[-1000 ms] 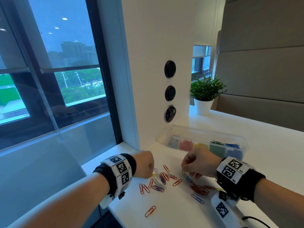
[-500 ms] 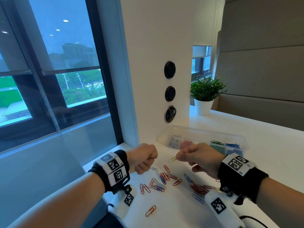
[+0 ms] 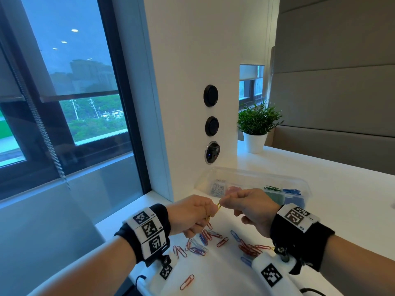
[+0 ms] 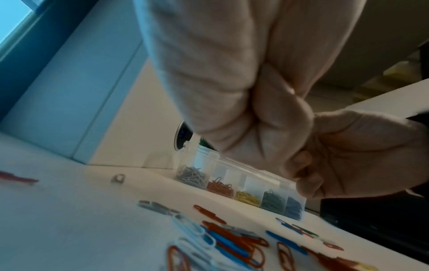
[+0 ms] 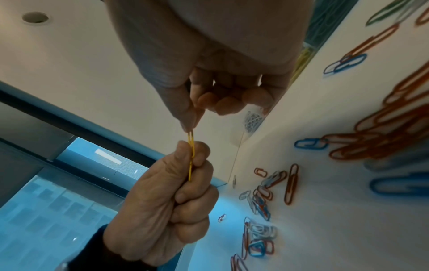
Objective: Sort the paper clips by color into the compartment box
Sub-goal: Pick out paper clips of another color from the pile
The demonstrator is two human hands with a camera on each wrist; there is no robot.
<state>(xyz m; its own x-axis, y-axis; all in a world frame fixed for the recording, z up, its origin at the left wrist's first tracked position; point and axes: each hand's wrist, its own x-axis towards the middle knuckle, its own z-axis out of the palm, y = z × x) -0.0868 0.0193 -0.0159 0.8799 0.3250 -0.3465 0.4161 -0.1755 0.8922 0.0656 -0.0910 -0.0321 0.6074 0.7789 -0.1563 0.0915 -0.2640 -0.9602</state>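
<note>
Having risen off the table (image 3: 320,182) and met, the left hand (image 3: 192,214) and right hand (image 3: 250,208) are both pinching yellow paper clips (image 5: 190,155), hiding the compartment box's (image 3: 299,186) middle cells, while loose clips (image 3: 203,242) are lying below.

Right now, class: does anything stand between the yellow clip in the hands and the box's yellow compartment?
Nothing visible does. Both hands hold the yellow clip above the table; the box lies open just beyond, its yellow compartment uncovered.
</note>
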